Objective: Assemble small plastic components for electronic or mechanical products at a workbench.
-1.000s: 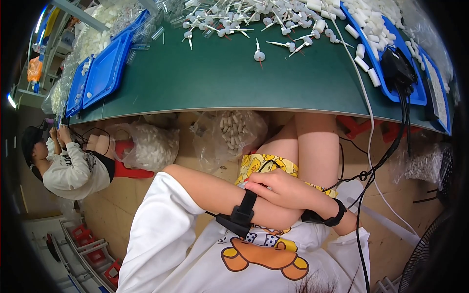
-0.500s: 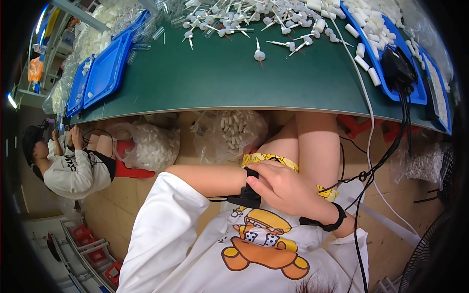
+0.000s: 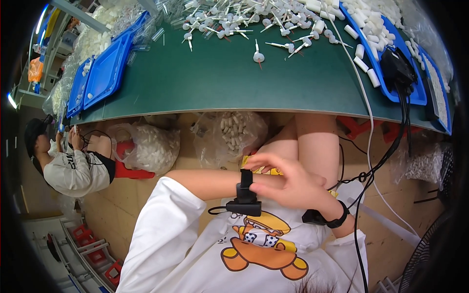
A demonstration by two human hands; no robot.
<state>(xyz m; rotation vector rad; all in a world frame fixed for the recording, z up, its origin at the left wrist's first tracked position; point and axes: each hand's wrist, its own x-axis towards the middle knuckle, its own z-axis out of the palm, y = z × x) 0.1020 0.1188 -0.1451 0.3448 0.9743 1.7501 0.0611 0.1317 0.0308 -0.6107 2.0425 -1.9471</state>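
Head view: the left hand (image 3: 274,181) is largely hidden behind the right hand (image 3: 298,188), so its grip cannot be told. The right hand's grip is wide, thumb and fingers parted and curved, holding nothing visible; contact between its thumb and the black wrist strap (image 3: 246,180) cannot be confirmed. That strap sits around the left wrist, below the near edge of the green bench (image 3: 215,83), with a black module (image 3: 243,209) hanging at its lower side. A fan guard (image 3: 425,246) is cut off at the lower right, and the far pile of white stemmed parts (image 3: 234,22) runs out of the upper edge. Against the frame half a second earlier, the right hand's fingers have arched off the left wrist, the band is more exposed and the module sits lower.
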